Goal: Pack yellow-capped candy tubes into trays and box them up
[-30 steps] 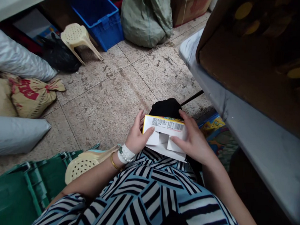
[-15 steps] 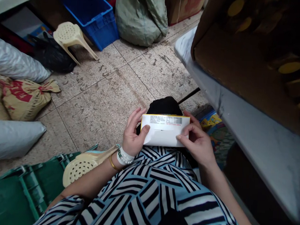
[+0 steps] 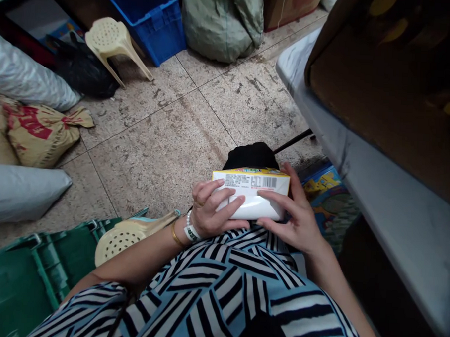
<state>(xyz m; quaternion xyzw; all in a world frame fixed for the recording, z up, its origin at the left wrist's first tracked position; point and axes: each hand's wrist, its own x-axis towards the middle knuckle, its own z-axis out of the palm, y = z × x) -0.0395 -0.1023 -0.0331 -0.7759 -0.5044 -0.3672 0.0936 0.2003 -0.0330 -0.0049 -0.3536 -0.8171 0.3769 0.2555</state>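
A small white carton (image 3: 271, 203) with a yellow edge, printed text and a barcode rests in my lap, one white side facing up. My left hand (image 3: 216, 208), wearing a ring and bracelets, lies over the carton's left part, its fingers pressed on the white side. On the other end, my right hand (image 3: 297, 214) grips the carton, with fingers behind it, across its face and along its near edge. Part of the colourful printed side shows along the far edge. Beneath and beyond the carton is something black (image 3: 251, 156), perhaps my knee.
On the right stands a marbled table (image 3: 359, 169) bearing a large open cardboard box (image 3: 347, 94). Cream stools (image 3: 107, 34), a blue crate (image 3: 160, 34), a green sack (image 3: 221, 27), tied bags (image 3: 43, 131) and a green bin (image 3: 18, 288) surround the tiled floor.
My left hand has moved from the carton's left edge onto its face, fingers now over it. The right fingers have shifted on the face. The view has turned slightly.
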